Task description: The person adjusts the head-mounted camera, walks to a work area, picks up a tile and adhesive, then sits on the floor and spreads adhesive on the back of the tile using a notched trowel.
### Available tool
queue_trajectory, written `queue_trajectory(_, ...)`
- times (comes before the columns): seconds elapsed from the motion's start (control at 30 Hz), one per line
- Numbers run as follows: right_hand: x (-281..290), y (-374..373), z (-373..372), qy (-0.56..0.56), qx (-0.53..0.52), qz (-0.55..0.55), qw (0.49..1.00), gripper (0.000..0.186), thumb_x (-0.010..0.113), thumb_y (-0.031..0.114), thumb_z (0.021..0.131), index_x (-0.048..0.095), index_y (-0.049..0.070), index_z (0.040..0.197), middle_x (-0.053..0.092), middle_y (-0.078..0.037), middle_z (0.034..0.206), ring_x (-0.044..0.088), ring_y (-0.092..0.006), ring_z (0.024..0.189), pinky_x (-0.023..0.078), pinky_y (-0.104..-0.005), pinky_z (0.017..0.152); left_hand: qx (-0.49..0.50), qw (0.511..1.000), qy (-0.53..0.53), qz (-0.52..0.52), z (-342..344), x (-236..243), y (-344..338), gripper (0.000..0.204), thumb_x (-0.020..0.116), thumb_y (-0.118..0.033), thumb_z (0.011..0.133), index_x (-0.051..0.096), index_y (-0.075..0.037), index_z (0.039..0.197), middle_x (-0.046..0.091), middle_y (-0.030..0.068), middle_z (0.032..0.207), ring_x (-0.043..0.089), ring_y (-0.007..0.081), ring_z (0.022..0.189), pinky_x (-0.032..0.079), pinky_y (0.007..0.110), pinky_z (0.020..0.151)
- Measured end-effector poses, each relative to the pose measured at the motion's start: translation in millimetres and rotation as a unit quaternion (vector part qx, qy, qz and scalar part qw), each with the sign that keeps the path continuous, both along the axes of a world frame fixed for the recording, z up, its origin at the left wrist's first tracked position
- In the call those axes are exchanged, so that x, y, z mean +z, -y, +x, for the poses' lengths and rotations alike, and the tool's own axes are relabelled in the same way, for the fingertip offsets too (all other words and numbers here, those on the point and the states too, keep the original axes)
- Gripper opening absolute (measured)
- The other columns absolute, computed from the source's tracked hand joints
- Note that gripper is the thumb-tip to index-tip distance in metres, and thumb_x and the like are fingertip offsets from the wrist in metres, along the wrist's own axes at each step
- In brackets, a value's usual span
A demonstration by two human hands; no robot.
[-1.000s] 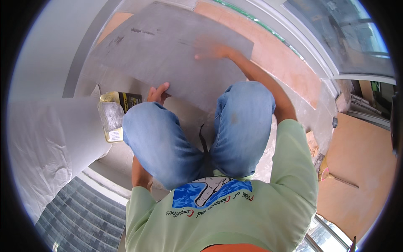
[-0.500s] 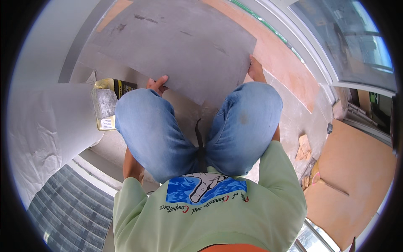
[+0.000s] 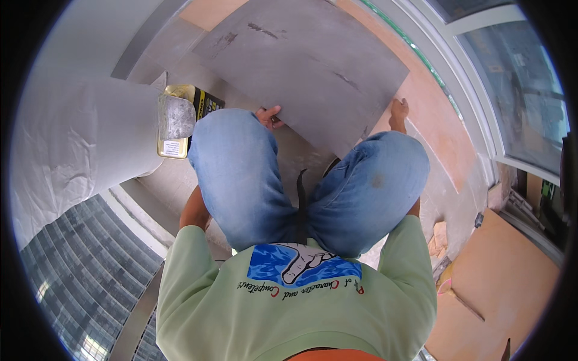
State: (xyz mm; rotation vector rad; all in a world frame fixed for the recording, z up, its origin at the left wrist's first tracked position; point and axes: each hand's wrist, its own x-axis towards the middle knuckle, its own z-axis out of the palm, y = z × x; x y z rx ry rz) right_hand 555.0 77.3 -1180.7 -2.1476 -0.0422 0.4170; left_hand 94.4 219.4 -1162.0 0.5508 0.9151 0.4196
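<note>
We squat with both knees of our faded blue denim jeans [image 3: 235,168] raised, and in front of them lies the large, flat, grey rectangular panel [image 3: 307,72], its surface marked by dark streaks. Its nearest corner points toward the gap between our knees.

Our left hand [image 3: 269,117] is at the panel's near left edge, thumb against it and fingers loosely curled; we cannot tell whether they pinch it. Our right hand [image 3: 398,114] is at the right edge, fingers bent and partly hidden, so we cannot tell whether they clasp it.

Just beside our left knee stands an open yellow-and-black rectangular container [image 3: 180,91], with a grey, smeared flat piece [image 3: 177,118] across it. A crumpled white sheet [image 3: 54,132] hangs farther left. Beyond the panel's right edge lies a pinkish-tan strip [image 3: 436,129] along a white window frame [image 3: 475,90]. To our right, a broad tan board [image 3: 506,271] carries a thin brown stick [image 3: 468,306].
</note>
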Motion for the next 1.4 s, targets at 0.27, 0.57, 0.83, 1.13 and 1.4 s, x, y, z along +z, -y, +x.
queue_trajectory(0.27,172,-125,-19,0.109,0.551,0.021,0.827,0.046,0.064,0.028,0.098,0.060,0.006,0.138,0.069,-0.017,0.117,0.064,-0.0240,0.111,0.049,-0.0352,0.097,0.028,0.993,-0.111,0.039,-29,-32,40,0.057,0.068,-0.027,0.097,0.040,-0.003,0.140,0.058,0.0140,0.129,0.064,0.0239,0.114,0.057,0.040,0.094)
queue_trajectory(0.57,272,-233,-317,-0.073,0.848,0.003,0.526,0.074,0.059,0.070,0.091,0.071,0.002,0.118,0.074,-0.012,0.101,0.071,-0.0229,0.095,0.055,-0.0338,0.086,0.203,0.970,-0.057,0.117,-112,56,93,0.075,0.077,-0.026,0.091,0.031,0.001,0.144,0.051,0.0184,0.131,0.061,0.0285,0.115,0.056,0.046,0.096)
queue_trajectory(0.83,249,-219,-404,-0.236,0.845,0.042,0.478,0.061,0.062,0.060,0.095,0.072,0.001,0.103,0.073,-0.011,0.092,0.069,-0.0170,0.084,0.055,-0.0304,0.077,0.355,0.871,-0.298,0.160,-194,60,86,0.082,0.082,-0.022,0.084,0.031,0.002,0.143,0.051,0.0201,0.130,0.060,0.0297,0.115,0.054,0.045,0.098)
queue_trajectory(1.13,206,-235,-340,-0.382,0.518,0.330,0.690,0.040,0.066,0.041,0.098,0.064,0.003,0.113,0.074,-0.012,0.104,0.070,-0.0168,0.092,0.056,-0.0311,0.082,0.279,0.843,-0.402,0.223,-202,66,31,0.087,0.088,-0.017,0.075,0.035,0.002,0.141,0.054,0.0212,0.130,0.061,0.0301,0.114,0.052,0.043,0.099)
queue_trajectory(1.4,96,-190,-363,-0.474,0.147,0.399,0.771,0.046,0.067,0.043,0.097,0.056,0.008,0.126,0.068,-0.012,0.120,0.067,-0.0224,0.105,0.055,-0.0364,0.089,0.150,0.799,-0.410,0.413,-155,185,-53,0.091,0.093,-0.012,0.068,0.038,0.003,0.139,0.056,0.0221,0.129,0.061,0.0305,0.114,0.049,0.041,0.100)
